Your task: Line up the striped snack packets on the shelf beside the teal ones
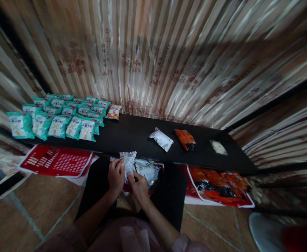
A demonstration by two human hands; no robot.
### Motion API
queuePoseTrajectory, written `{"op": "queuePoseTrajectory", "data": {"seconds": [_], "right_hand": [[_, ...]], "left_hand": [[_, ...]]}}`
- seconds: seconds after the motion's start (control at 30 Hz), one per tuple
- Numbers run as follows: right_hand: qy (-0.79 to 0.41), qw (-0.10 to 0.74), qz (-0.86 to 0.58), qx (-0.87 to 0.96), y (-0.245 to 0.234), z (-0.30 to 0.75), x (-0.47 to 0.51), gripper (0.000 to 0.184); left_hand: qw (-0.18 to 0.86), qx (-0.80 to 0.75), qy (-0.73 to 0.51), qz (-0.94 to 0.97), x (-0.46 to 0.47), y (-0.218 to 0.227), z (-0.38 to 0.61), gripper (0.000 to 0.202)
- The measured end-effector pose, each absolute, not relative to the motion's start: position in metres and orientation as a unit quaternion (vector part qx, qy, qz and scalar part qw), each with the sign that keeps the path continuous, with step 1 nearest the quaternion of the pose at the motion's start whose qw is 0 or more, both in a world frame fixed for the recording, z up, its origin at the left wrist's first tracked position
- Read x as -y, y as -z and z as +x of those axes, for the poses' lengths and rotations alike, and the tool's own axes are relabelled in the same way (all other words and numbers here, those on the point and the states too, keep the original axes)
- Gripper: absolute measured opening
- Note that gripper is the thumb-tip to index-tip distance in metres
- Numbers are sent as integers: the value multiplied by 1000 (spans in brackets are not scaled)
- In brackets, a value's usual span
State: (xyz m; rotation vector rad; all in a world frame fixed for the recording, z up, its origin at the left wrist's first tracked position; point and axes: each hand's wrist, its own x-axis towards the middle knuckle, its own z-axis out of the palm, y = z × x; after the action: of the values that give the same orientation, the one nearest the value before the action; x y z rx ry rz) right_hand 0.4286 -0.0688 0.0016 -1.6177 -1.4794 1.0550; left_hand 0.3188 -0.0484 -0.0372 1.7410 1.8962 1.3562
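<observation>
Both my hands hold a white snack packet with a red-and-blue striped edge [129, 161] upright, just below the front edge of the black shelf [132, 134]. My left hand [116, 175] grips its left side with the fingers closed. My right hand [139, 185] pinches it low on the right. More white packets [148, 169] lie in a pile under my hands. Another white packet [161, 139], an orange packet [185, 139] and a pale packet [218, 147] lie flat on the shelf.
Several teal snack bags [61, 119] stand in rows at the shelf's left end, with one red-and-white bag [114, 112] behind them. A red basket [56, 161] sits on the floor at left, a bin of orange packets [219, 187] at right. Striped curtain behind.
</observation>
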Motion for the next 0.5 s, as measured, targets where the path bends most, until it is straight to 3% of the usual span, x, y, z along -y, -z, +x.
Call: {"op": "queuePoseTrajectory", "data": {"seconds": [0.5], "right_hand": [[-298, 320, -633, 639, -18, 427, 75, 27]], "left_hand": [[190, -634, -492, 566, 60, 31, 324, 37]]}}
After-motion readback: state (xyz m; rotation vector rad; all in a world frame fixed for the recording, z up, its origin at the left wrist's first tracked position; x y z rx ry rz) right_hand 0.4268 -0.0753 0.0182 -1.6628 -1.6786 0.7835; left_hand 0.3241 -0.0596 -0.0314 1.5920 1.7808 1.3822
